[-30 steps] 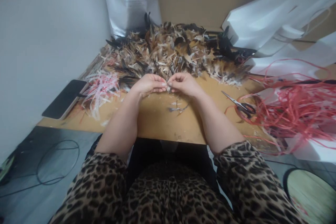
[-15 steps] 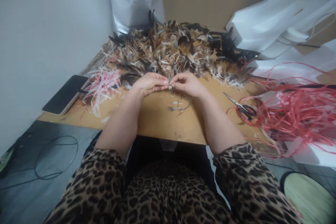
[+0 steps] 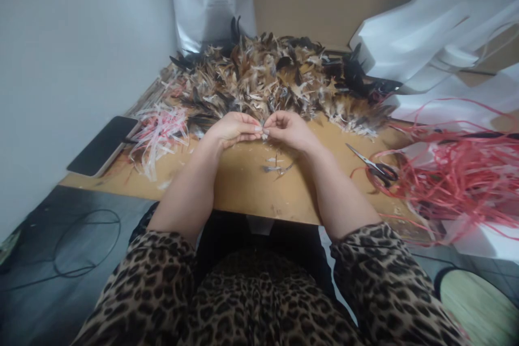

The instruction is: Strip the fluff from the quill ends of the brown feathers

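Observation:
My left hand [image 3: 239,128] and my right hand [image 3: 287,128] meet fingertip to fingertip above the board's near middle. Both are closed in a pinch on a small feather [image 3: 264,134], pale and greyish, of which only a tuft shows between the fingers. Just beyond them rises a large heap of brown, black and cream feathers [image 3: 259,75]. A few loose feather scraps [image 3: 278,167] lie on the tan tabletop [image 3: 251,189] below my right hand.
Scissors [image 3: 375,165] with black handles lie to the right, beside a tangle of red plastic strips [image 3: 466,173]. Pink and white strips [image 3: 156,135] and a phone [image 3: 101,146] are at the left. A white PPGZ bag [image 3: 213,16] stands behind the heap.
My hands stay almost in place, still pinched together. The tuft between the fingers shows slightly differently, and the whole view has shifted a little.

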Action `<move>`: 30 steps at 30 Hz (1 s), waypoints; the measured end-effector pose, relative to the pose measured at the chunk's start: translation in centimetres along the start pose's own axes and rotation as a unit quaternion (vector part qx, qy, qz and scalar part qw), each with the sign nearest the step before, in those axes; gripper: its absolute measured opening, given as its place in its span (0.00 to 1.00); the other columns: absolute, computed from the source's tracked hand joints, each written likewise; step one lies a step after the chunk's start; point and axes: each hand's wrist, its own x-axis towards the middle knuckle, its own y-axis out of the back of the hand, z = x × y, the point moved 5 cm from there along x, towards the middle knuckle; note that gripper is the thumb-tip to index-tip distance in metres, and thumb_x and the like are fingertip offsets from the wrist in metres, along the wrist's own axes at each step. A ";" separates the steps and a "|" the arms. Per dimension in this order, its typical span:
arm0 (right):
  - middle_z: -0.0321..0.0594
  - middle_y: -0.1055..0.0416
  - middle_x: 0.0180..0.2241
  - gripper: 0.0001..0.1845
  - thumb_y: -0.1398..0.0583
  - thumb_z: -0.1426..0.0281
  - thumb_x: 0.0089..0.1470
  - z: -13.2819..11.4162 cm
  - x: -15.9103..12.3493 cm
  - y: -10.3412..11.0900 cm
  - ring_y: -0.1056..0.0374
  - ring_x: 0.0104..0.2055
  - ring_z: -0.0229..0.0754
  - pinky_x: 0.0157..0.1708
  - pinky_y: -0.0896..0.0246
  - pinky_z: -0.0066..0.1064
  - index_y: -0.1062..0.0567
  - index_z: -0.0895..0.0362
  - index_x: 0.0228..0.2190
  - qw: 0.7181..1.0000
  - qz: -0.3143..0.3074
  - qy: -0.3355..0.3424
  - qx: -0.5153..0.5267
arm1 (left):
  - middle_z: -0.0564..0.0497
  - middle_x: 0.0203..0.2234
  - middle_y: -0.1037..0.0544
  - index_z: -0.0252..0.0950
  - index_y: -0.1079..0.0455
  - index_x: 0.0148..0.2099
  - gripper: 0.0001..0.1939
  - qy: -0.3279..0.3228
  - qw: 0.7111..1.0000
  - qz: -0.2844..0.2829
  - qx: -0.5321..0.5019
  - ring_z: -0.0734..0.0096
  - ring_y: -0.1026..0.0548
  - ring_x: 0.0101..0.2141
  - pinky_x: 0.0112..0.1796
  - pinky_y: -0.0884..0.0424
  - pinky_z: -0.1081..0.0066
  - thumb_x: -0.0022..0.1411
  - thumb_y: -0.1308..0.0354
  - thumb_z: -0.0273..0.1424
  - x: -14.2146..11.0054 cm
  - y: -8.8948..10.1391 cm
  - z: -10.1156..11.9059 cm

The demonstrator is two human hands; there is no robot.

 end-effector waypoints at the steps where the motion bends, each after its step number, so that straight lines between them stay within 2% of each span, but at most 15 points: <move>1: 0.35 0.29 0.22 0.11 0.34 0.69 0.40 0.0 0.0 0.0 0.35 0.25 0.33 0.28 0.39 0.26 0.28 0.60 0.27 1.000 0.000 0.001 0.001 | 0.45 0.22 0.22 0.25 0.28 0.30 0.07 0.001 1.000 -0.001 0.002 0.73 0.22 0.25 0.29 0.26 0.78 0.46 0.35 0.18 0.0 0.0 0.0; 10: 0.36 0.31 0.22 0.11 0.37 0.64 0.44 0.1 0.1 0.0 0.40 0.24 0.33 0.25 0.45 0.26 0.27 0.61 0.25 0.998 0.003 0.026 -0.061 | 0.45 0.22 0.22 0.25 0.29 0.30 0.07 0.012 1.000 0.009 0.012 0.73 0.22 0.25 0.30 0.26 0.77 0.46 0.34 0.18 -0.3 -0.2 0.1; 17: 0.37 0.29 0.25 0.11 0.38 0.63 0.46 -0.5 0.0 -0.1 0.38 0.28 0.34 0.30 0.43 0.28 0.26 0.60 0.26 0.994 -0.036 0.061 -0.085 | 0.46 0.21 0.23 0.25 0.29 0.30 0.08 0.011 1.000 0.005 -0.023 0.74 0.22 0.25 0.31 0.26 0.77 0.44 0.34 0.18 0.1 -0.1 -0.2; 21: 0.37 0.29 0.25 0.11 0.37 0.64 0.44 -0.7 0.0 0.2 0.37 0.29 0.35 0.31 0.42 0.28 0.25 0.60 0.25 0.993 -0.026 0.070 -0.096 | 0.47 0.20 0.23 0.25 0.29 0.30 0.10 0.008 1.000 0.012 -0.022 0.74 0.23 0.24 0.30 0.26 0.78 0.43 0.33 0.17 0.0 -0.2 -0.2; 25: 0.37 0.29 0.26 0.10 0.37 0.65 0.43 -0.2 0.0 0.5 0.37 0.28 0.35 0.30 0.42 0.28 0.26 0.60 0.28 0.997 0.002 0.042 -0.062 | 0.47 0.23 0.22 0.26 0.29 0.31 0.11 -0.002 1.000 0.019 -0.013 0.75 0.23 0.25 0.31 0.27 0.77 0.42 0.33 0.18 -0.2 -0.3 0.1; 30: 0.38 0.28 0.26 0.12 0.40 0.65 0.45 0.1 -0.1 0.3 0.37 0.26 0.35 0.28 0.43 0.28 0.25 0.61 0.31 0.998 -0.005 0.019 -0.052 | 0.47 0.24 0.22 0.27 0.29 0.31 0.12 -0.035 0.999 0.019 0.013 0.75 0.23 0.26 0.31 0.28 0.77 0.41 0.32 0.20 -0.3 -0.4 0.4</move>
